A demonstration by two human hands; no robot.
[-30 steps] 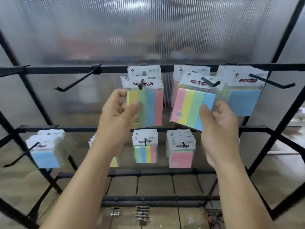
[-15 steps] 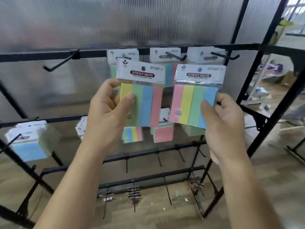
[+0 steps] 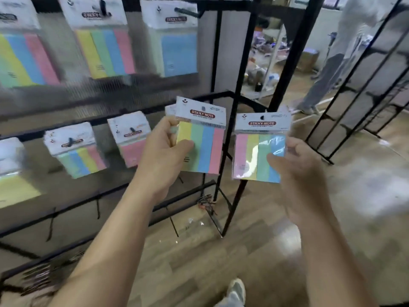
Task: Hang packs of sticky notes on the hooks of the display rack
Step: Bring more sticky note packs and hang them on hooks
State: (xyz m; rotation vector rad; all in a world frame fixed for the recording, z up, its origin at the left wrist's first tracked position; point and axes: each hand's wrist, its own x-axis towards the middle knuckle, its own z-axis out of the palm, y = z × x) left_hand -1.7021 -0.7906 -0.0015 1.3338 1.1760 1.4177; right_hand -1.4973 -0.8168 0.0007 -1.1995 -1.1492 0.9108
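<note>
We grip one sticky-note pack (image 3: 202, 144) in our left hand (image 3: 162, 155) and a second pack (image 3: 254, 157) in our right hand (image 3: 298, 171). Both packs are held clear of the hooks (image 3: 186, 12), before the display rack's (image 3: 291, 63) right edge.

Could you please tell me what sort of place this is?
Likely a shop display set up in a workroom: a black display rack hung with sticky-note packs, bare racks at right, cluttered shelving behind.
</note>
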